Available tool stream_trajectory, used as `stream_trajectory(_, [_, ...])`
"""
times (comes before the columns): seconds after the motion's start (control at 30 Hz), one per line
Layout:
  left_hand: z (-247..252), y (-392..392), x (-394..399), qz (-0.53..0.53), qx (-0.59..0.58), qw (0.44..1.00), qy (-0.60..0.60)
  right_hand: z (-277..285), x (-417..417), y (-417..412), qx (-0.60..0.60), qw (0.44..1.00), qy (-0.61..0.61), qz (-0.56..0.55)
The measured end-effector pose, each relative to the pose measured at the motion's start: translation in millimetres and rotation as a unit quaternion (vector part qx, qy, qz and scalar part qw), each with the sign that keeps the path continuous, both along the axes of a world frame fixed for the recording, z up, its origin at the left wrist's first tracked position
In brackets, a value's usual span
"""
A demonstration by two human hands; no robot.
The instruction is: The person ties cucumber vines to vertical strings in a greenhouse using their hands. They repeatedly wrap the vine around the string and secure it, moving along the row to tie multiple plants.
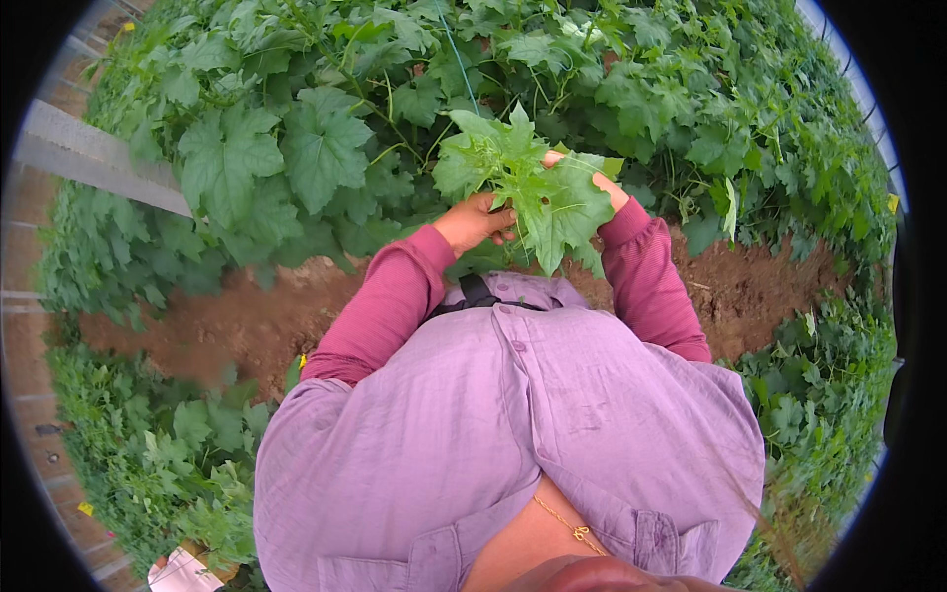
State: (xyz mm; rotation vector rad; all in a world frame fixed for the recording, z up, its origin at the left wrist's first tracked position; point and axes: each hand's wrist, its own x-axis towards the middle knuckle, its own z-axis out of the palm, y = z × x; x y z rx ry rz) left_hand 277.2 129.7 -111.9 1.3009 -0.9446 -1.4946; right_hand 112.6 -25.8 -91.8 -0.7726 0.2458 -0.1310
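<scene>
A leafy vine shoot (524, 180) with pale green, lobed leaves and curling tendrils stands up between my two hands, in front of my waist. My left hand (473, 222) is at its left side, thumb and fingers closed together on the shoot below the upper leaves. Behind the broad right leaf, my right hand (611, 192) shows only at the wrist and at a fingertip above; its grip is hidden. Just behind the shoot, a thin blue string (457, 53) runs down into the foliage.
Dense vines (325, 148) fill the row ahead, and another planted row (792, 414) lies behind me. Bare brown soil (259, 314) runs between them. A grey post or beam (103, 152) crosses at left. Near the bottom left is a flat pale pink item (185, 573).
</scene>
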Motion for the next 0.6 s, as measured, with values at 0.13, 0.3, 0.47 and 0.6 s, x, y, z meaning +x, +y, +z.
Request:
stream_trajectory(0.13, [18, 8, 7, -0.078, 0.012, 0.996, 0.042, 29, -5, 8, 0.007, 0.999, 0.046, 0.021])
stream_trajectory(0.3, [29, 8, 8, -0.108, -0.012, 0.993, 0.054, 29, -11, 12, -0.011, 0.997, 0.074, -0.018])
stream_trajectory(0.47, [42, 7, 11, -0.076, -0.033, 0.993, 0.082, 37, -1, 41, -0.322, 0.942, 0.01, -0.099])
stream_trajectory(0.6, [43, 4, 7, -0.072, -0.043, 0.99, 0.11, 32, -2, 46, -0.61, 0.766, -0.003, -0.2])
